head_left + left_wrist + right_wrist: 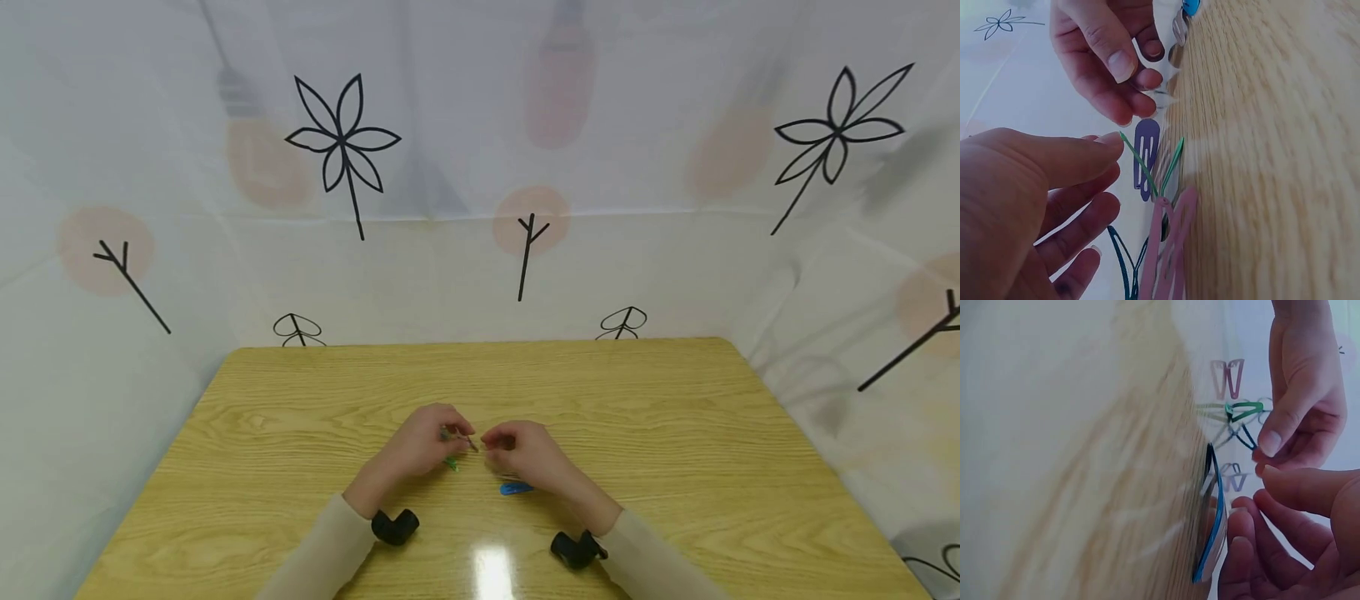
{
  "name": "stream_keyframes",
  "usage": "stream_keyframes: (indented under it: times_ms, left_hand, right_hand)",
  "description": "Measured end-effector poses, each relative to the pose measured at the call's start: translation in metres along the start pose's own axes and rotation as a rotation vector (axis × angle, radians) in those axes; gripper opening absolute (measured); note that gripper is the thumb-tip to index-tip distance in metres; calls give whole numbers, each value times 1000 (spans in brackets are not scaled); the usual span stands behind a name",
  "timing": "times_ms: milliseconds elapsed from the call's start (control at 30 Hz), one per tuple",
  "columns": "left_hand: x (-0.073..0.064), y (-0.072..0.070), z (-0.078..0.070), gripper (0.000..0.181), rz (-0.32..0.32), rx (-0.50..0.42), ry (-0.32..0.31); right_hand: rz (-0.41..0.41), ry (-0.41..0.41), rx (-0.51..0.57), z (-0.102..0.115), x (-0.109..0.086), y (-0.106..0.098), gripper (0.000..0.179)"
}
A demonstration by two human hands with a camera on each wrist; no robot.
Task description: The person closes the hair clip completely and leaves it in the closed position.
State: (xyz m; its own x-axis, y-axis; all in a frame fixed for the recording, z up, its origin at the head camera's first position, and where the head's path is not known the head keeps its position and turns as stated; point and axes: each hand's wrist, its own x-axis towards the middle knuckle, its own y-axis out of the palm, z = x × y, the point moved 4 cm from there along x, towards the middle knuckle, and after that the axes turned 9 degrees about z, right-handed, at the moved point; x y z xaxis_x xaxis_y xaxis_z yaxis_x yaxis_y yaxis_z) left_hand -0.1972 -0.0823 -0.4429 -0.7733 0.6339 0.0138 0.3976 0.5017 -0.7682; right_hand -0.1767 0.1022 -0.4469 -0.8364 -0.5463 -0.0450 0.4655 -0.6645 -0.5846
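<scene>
Small snap hair clips lie on the table about both hands. My left hand [423, 439] hovers low over them with curled, relaxed fingers. In the left wrist view its thumb tip meets one end of a green clip [1174, 164], though whether they touch I cannot tell. Pink clips [1152, 250] and a dark teal clip [1122, 262] are beside it. A purple clip [1147, 133] lies between the two hands. My right hand [534, 454] faces the left, thumb and fingertips slightly apart, nothing visible between them. Below it is a bright blue clip [516, 488].
The wooden table [300, 383] reaches to a white printed cloth [435, 275] at the back and sides. Black wrist mounts [395, 527] sit at both cuffs. A bright reflection falls on the table's near part.
</scene>
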Motion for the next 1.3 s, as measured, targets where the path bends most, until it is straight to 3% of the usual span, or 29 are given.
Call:
stream_keyframes:
  times_ms: [567, 967, 1300]
  left_hand:
    - [4, 3, 0, 7, 6, 129, 22]
    - [8, 6, 1, 11, 2, 97, -10]
    - [9, 6, -2, 12, 4, 121, 26]
  right_hand:
    - [4, 2, -19, 2, 13, 8, 11]
    - [13, 19, -10, 2, 13, 9, 10]
    - [11, 27, 12, 1, 14, 9, 9]
